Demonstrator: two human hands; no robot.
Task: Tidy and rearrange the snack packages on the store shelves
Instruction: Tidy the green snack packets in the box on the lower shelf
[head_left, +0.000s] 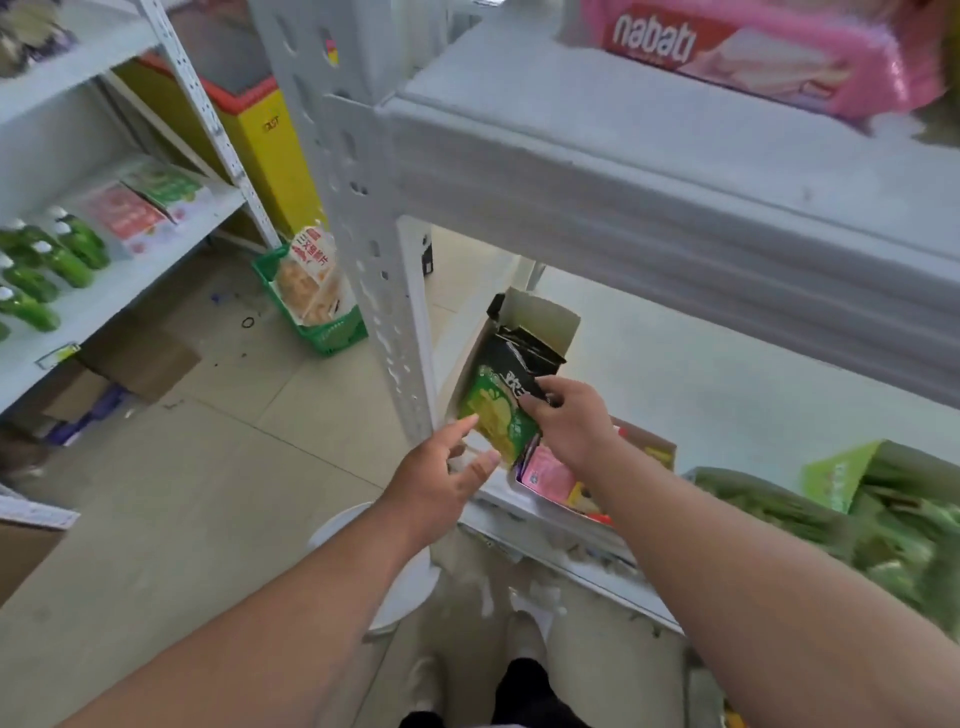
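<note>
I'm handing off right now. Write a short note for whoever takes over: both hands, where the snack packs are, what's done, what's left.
Right hand: pinches the top of the green-and-black snack bag, held just in front of the open carton on the lower shelf.
Left hand: open, fingers touching the bag's lower edge.
More dark bags stand in the carton; pink packs lie in a box below the bag; green packs sit to the right; a pink Nabati pack is on the upper shelf.
Done: cannot tell.
Left: place this bag, then straighten the rest.
</note>
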